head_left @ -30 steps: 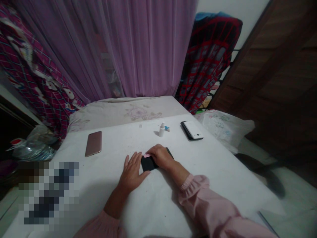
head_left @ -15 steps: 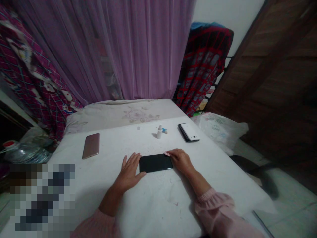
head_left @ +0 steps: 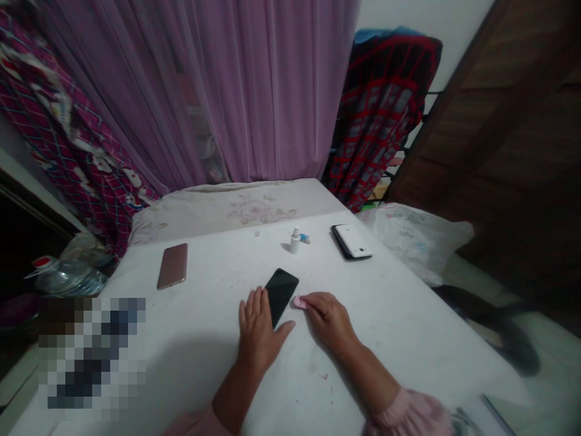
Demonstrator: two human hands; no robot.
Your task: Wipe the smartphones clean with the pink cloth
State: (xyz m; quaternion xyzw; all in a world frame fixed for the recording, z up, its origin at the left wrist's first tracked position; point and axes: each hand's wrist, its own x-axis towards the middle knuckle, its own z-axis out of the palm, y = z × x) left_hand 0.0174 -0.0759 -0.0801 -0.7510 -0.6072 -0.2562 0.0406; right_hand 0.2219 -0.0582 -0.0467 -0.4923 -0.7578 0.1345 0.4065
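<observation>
blk phone [head_left: 281, 297], purple curtain [head_left: 267, 91], red-check cloth [head_left: 381, 115]

Carrier: a bed [head_left: 399, 339] under a white sheet, though the dim view makes this hard to confirm
Far end: a pale floral pillow [head_left: 227, 211]
Left of centre: a rose-gold smartphone [head_left: 172, 266]
Upper middle: an upright white dropper bottle [head_left: 295, 241], a small blue-and-white item [head_left: 305, 239] just beside it
Upper right: a white phone [head_left: 353, 240] on a black phone [head_left: 338, 241]
Lower middle: a black smartphone [head_left: 281, 293] lying at a slant, a pink pad [head_left: 298, 301] just beside it
</observation>
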